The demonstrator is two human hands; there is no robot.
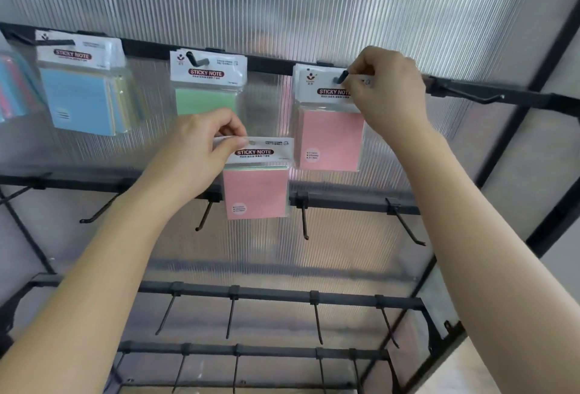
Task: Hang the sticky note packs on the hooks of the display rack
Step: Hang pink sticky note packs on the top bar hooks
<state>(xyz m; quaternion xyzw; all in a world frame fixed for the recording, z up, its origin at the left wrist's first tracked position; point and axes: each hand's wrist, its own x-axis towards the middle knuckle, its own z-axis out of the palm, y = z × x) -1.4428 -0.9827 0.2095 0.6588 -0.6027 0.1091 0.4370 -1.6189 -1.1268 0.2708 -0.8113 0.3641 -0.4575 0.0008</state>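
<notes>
One loose pack (255,193) in left hand (201,149), hooked pack (329,139) in right hand (389,89).

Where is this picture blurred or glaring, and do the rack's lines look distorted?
Head view: backlight through the ribbed panel glares top centre; the blue pack far left is smeared; labels on the lower pink pack in the left hand and the upper pink pack in the right hand are legible; the right upright leans, likely wide-angle distortion.

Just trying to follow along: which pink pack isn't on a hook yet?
The lower pink pack, pinched by its header in the left hand, hanging free. The upper pink pack already has a hook through its header.
</notes>
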